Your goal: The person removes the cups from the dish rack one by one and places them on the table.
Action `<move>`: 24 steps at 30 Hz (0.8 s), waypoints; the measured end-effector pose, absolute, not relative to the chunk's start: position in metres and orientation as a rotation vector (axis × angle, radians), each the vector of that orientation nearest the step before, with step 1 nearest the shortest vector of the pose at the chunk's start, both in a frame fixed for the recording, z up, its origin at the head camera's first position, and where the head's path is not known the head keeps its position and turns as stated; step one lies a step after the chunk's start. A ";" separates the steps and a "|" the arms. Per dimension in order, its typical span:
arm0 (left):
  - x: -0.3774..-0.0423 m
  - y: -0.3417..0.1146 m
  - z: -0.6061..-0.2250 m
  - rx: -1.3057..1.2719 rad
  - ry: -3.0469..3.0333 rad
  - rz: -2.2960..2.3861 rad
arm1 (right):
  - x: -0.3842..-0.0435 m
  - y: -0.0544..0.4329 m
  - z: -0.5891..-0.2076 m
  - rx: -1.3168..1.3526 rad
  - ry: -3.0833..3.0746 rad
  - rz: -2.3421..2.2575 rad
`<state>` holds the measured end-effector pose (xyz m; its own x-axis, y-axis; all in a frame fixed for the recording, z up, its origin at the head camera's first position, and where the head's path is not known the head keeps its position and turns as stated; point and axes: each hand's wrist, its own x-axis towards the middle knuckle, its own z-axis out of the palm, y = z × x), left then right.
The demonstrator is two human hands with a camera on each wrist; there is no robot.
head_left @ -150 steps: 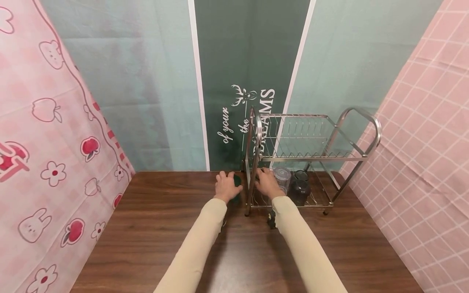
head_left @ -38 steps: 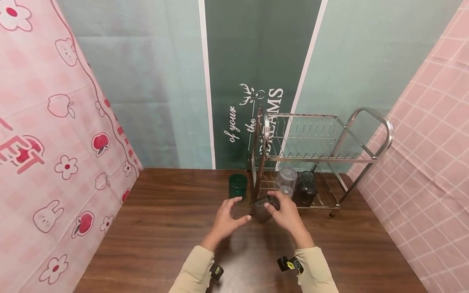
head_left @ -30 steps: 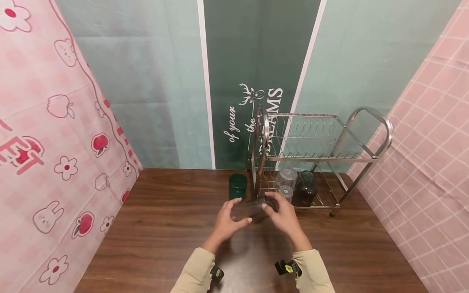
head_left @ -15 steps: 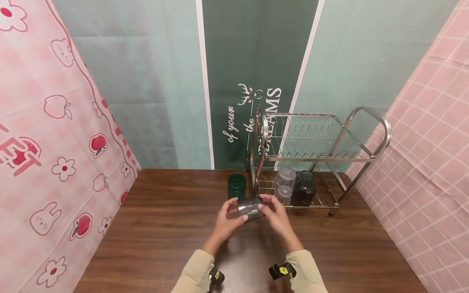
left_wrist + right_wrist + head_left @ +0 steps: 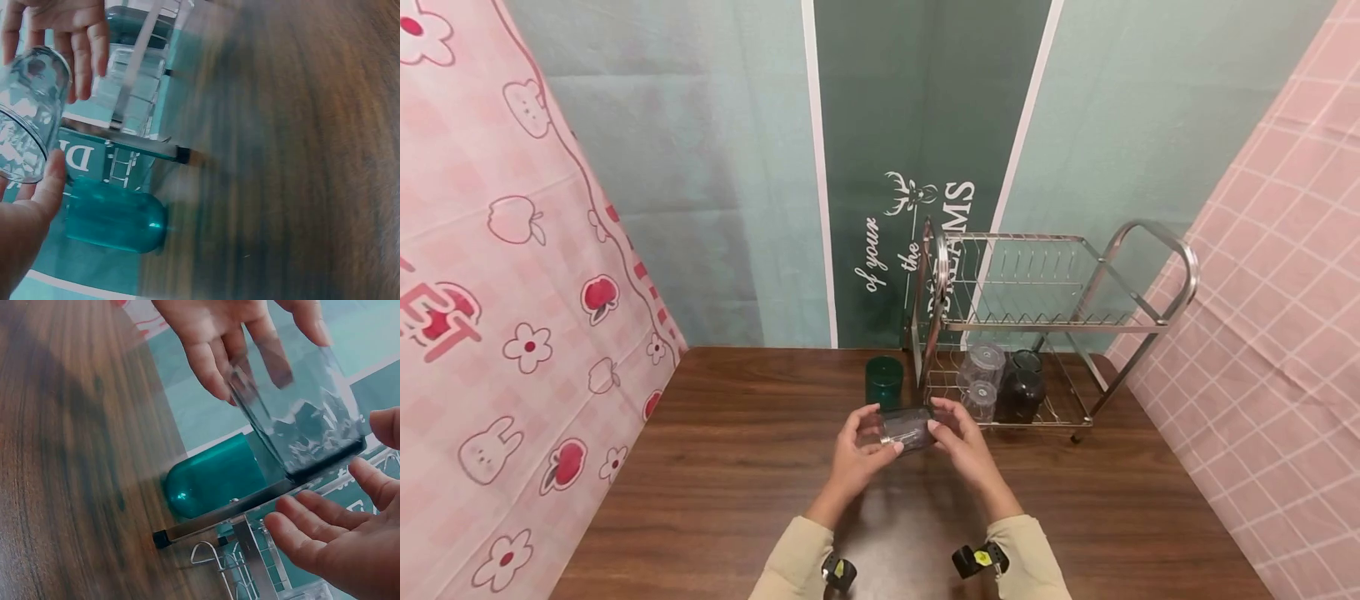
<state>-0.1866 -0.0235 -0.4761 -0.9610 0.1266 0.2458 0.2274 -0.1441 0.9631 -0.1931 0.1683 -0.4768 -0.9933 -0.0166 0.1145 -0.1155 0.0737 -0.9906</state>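
Kitchen-like nook with a dish rack (image 5: pixel 1052 327)

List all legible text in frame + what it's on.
"of your" on the dark green panel, sideways
"the", same panel
"DREAMS", same panel, partly behind the rack
"ET" on the pink cloth, more lettering cut off at the frame edge
Yellow wrist label: too small to read
Upturned clear cup, base mark: too small
Held glass: none readable

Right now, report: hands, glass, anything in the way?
Left hand holds tilted glass. Right hand at its base. Green cup and rack just beyond.
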 end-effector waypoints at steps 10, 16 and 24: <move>-0.189 -0.031 -0.474 -0.390 -2.054 -2.195 | -0.192 0.176 -0.473 0.219 -2.415 1.870; -0.204 -0.037 -0.495 -0.421 -2.164 -1.900 | -0.195 0.187 -0.467 0.435 -2.754 1.367; -0.219 -0.053 -0.500 -0.344 -2.289 -1.695 | -0.202 0.200 -0.456 0.697 -2.940 0.925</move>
